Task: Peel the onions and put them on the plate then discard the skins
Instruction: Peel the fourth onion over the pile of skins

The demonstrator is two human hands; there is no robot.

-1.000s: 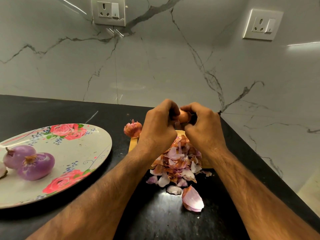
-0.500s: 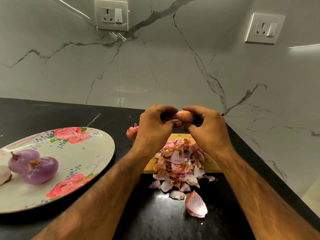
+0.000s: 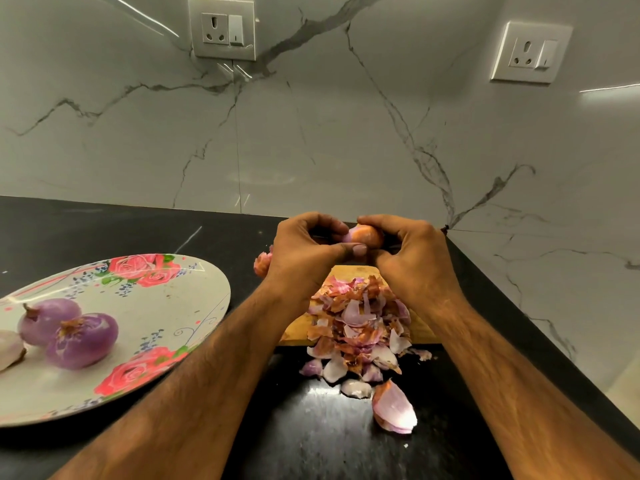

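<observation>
An onion (image 3: 364, 236) was gripped by both hands, left (image 3: 304, 258) and right (image 3: 412, 261), above the skins (image 3: 356, 327).

Left hand (image 3: 304, 251): your fingers curl, thumb pressing the onion (image 3: 365, 235).
Right hand (image 3: 412, 258): your fingers grip it from the other side.
Forearms: yours converge toward the countertop's (image 3: 104, 223) back right corner.

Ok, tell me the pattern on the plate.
Pale plate with pink-red roses, green leaves and small blue sprigs; head view.
</observation>
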